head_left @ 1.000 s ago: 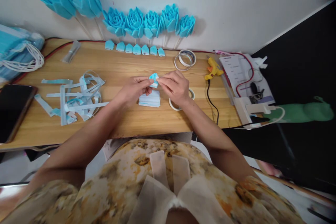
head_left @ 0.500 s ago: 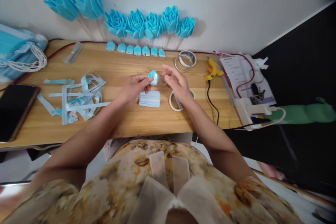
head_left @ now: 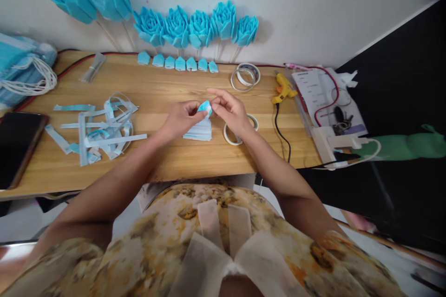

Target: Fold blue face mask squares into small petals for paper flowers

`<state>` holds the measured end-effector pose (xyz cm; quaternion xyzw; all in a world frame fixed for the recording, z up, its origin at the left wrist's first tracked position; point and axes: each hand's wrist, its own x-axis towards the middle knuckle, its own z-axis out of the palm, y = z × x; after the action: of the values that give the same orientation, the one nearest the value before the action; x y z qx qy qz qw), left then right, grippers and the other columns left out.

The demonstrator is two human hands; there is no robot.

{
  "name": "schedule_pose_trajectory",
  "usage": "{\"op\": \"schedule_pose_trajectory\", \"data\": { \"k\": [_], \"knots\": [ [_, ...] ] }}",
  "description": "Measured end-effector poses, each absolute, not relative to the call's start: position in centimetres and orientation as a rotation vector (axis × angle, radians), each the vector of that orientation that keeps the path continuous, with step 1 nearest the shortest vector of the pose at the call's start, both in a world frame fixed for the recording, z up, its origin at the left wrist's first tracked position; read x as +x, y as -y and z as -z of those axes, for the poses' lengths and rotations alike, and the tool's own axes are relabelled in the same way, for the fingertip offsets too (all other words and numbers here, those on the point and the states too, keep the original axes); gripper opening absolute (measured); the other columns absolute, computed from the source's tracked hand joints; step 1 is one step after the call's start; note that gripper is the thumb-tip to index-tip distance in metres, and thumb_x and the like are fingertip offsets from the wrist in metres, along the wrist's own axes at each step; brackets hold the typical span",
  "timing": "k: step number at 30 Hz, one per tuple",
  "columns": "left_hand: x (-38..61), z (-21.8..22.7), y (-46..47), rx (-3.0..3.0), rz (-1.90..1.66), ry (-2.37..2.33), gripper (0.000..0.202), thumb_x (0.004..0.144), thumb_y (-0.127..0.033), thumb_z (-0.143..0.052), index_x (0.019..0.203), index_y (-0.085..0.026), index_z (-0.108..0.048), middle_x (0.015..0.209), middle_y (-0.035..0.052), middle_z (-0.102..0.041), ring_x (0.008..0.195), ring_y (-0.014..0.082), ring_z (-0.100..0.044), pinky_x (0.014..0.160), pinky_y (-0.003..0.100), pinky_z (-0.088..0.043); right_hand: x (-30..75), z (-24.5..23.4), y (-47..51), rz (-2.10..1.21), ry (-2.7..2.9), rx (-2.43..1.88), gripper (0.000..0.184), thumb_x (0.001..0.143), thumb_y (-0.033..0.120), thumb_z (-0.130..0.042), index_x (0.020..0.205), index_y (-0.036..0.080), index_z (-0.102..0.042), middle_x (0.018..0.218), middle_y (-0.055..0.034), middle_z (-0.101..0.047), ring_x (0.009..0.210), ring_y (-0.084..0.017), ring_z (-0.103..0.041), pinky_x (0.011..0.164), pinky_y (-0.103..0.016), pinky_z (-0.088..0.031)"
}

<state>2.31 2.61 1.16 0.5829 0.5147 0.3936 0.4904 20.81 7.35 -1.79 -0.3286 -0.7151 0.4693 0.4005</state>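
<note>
My left hand (head_left: 181, 119) pinches a small folded blue mask-fabric petal (head_left: 205, 108) between thumb and fingers. A whitish patch shows on its near face. At the petal's right edge, the thumb and a finger of my right hand (head_left: 230, 110) close on it, while another finger stretches out above. Under the petal lies a stack of pale blue fabric pieces (head_left: 198, 131), partly covered by my left hand. A white tape roll (head_left: 230, 138) sits beneath my right wrist, partly hidden. Several similar folded petals (head_left: 180, 63) stand in a row farther back.
Blue fabric flowers (head_left: 176, 27) on sticks lean against the wall. Cut strips (head_left: 83, 137) and a phone (head_left: 19, 148) lie left, near bundled masks (head_left: 24, 67). Tape rolls (head_left: 249, 74), a yellow glue gun (head_left: 284, 88) and a white power strip (head_left: 324, 146) are on the right.
My right hand has moved left to the petal and its fingertips now meet the edge. The petal has tilted in my left hand. The view has shifted slightly.
</note>
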Motion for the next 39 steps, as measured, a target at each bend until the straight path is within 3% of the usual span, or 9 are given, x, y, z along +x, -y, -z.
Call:
{"op": "schedule_pose_trajectory", "data": {
  "k": [3,7,14,20,26,39],
  "knots": [
    [2.34,-1.03,-2.61,1.426,-0.936,-1.261,0.026,0.077,-0.039,-0.064,0.065,-0.019,-0.052,0.059,-0.0046,-0.042,0.053,0.0083,-0.035,0.049,0.024,-0.025,20.91,1.54,-7.22,-1.24,1.774,-0.843,0.041,0.097,0.046,-0.055,0.131,0.025,-0.059,0.084,0.0008,-0.061,0.074,-0.013,-0.057,0.069,-0.029,-0.051],
    [2.43,-0.91,-2.56,1.421,-0.923,-1.254,0.029,0.078,-0.04,-0.066,0.063,-0.019,-0.052,0.058,-0.005,-0.042,0.052,0.0077,-0.034,0.049,0.024,-0.025,20.8,1.4,-7.1,-1.255,1.795,-0.836,0.049,0.091,0.053,-0.063,0.13,0.025,-0.06,0.086,0.0008,-0.063,0.076,-0.013,-0.059,0.071,-0.028,-0.053],
    [2.24,-0.94,-2.86,1.316,-1.021,-1.186,0.027,0.076,-0.043,-0.073,0.078,-0.018,-0.066,0.062,-0.0033,-0.056,0.054,0.0083,-0.044,0.052,0.023,-0.035,20.96,1.8,-7.63,-1.174,1.707,-0.879,0.044,0.09,0.05,-0.066,0.125,0.024,-0.063,0.085,0.002,-0.062,0.075,-0.011,-0.058,0.07,-0.026,-0.052],
    [2.23,-1.06,-2.88,1.268,-0.999,-1.273,0.018,0.074,-0.033,-0.072,0.074,-0.017,-0.065,0.059,-0.0036,-0.054,0.053,0.0079,-0.043,0.051,0.022,-0.034,20.96,1.82,-7.6,-1.162,1.695,-0.935,0.042,0.091,0.049,-0.065,0.125,0.024,-0.063,0.085,0.0011,-0.064,0.075,-0.012,-0.059,0.069,-0.026,-0.054],
    [1.96,-0.8,-3.12,1.247,-1.047,-1.258,0.02,0.074,-0.036,-0.071,0.072,-0.018,-0.063,0.059,-0.0027,-0.056,0.052,0.0081,-0.044,0.052,0.023,-0.037,21.18,2.07,-7.99,-1.248,1.609,-0.958,0.041,0.096,0.05,-0.056,0.127,0.024,-0.063,0.093,-0.0021,-0.069,0.077,-0.013,-0.062,0.068,-0.026,-0.056],
    [1.86,-1.33,-2.97,1.177,-0.971,-1.17,0.034,0.071,-0.047,-0.073,0.062,-0.017,-0.062,0.057,-0.002,-0.056,0.051,0.0077,-0.045,0.051,0.022,-0.036,20.89,1.71,-7.7,-1.628,1.567,-0.766,0.04,0.077,0.045,-0.079,0.108,0.02,-0.07,0.093,-0.0023,-0.072,0.078,-0.012,-0.062,0.067,-0.024,-0.053]
  ]
}}
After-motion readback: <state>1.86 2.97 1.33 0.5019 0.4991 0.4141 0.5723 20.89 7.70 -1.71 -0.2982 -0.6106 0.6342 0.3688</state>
